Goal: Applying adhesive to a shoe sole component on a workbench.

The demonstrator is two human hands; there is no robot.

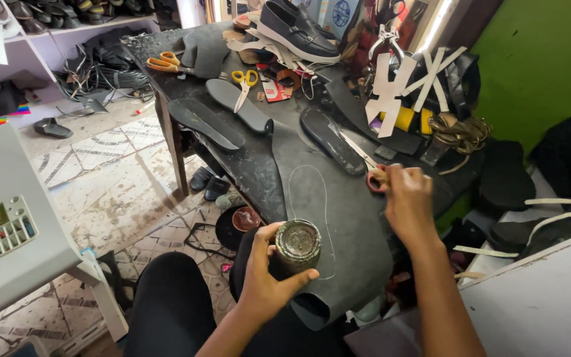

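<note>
My left hand (269,277) grips a dark, grimy round tin (297,244) at the near edge of a dark leather sheet (338,218). A sole outline is traced in white on that sheet. My right hand (408,198) is closed around the red handles of a pair of scissors (365,162), whose blades point away across the worktable (259,158). A black insole (330,140) lies just beyond the scissors.
Two more dark insoles (209,122), yellow-handled scissors (244,82), orange-handled scissors (163,63), a dark shoe (299,30) and white paper patterns (391,89) crowd the table. A grey table (14,218) stands at left, with sandals (206,182) on the tiled floor.
</note>
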